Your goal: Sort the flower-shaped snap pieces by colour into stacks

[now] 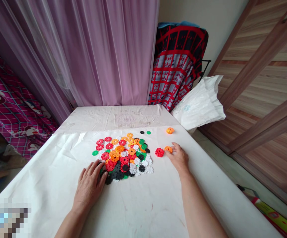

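A heap of notched, flower-shaped plastic discs (119, 162) in red, orange, white, green and black lies on the white-covered table (148, 201). My left hand (89, 182) rests palm down at the heap's near left edge. Its fingers are stretched and touch dark discs there. To the right of the heap, my right hand (180, 159) pinches an orange disc piece (168, 149) between thumb and fingers, low over the cloth. Just left of it sits a red cluster of discs (159, 152). An orange cluster (170, 131) stands farther back.
A black disc (142, 132) and a green disc (148, 132) lie singly behind the heap. A white plastic sack (200, 102) leans at the table's right edge. Purple curtains (118, 53) hang beyond the far edge, and wooden cabinet doors (264, 76) stand at the right.
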`<state>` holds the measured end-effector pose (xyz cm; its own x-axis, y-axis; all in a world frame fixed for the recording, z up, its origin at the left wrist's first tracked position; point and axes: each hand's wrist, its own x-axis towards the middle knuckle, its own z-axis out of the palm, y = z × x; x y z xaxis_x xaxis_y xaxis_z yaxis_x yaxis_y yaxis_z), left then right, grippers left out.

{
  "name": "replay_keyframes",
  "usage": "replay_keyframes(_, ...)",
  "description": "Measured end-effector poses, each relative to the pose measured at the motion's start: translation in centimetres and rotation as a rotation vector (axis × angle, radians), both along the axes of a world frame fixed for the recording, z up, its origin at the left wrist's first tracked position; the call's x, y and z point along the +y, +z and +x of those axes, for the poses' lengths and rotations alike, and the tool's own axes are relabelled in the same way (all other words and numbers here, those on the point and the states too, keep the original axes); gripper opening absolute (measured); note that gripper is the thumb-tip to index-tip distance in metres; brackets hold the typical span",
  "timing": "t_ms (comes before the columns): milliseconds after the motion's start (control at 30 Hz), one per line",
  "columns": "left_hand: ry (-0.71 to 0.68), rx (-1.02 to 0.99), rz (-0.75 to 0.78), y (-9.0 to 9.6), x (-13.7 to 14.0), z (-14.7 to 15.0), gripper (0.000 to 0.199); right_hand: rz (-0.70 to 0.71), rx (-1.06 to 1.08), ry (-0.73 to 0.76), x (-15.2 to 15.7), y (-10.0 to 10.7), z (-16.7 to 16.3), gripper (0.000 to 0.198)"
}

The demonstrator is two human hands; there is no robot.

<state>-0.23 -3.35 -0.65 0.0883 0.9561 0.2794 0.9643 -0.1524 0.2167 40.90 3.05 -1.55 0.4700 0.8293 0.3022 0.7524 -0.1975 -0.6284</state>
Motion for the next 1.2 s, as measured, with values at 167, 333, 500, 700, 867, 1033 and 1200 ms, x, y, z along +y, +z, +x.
replay_keyframes(167, 0.005, -0.009, 0.007, 0.0, 0.0, 0.1, 0.046, 0.041, -0.040, 0.006, 0.1, -0.6, 0.0, 0.051)
replay_keyframes(333, 0.003, -0.016, 0.020, 0.1, 0.0, 0.3, 0.044, 0.043, -0.087, 0.015, 0.0, -0.7, 0.0, 0.050)
replay_keyframes(500, 0.003, -0.023, 0.020, 0.3, -0.1, 0.3, 0.044, 0.004, -0.168, 0.018, -0.1, -0.6, -0.1, 0.048)
replay_keyframes(700, 0.004, -0.021, 0.000, 0.3, -0.1, 0.3, 0.046, -0.033, -0.182, 0.004, 0.0, -0.5, -0.2, 0.048)
replay_keyframes(867, 0.008, -0.017, -0.002, 0.1, 0.0, 0.3, 0.046, -0.024, -0.142, 0.020, 0.1, -0.6, 0.0, 0.050)
replay_keyframes(1033, 0.003, -0.027, 0.025, 0.1, -0.1, 0.4, 0.044, 0.030, -0.121, 0.026, 0.2, -1.1, 0.4, 0.048)
replay_keyframes(1200, -0.002, -0.041, 0.016, 0.2, -0.2, 0.5, 0.043, 0.059, -0.098, 0.031, 0.2, -1.4, 0.6, 0.043)
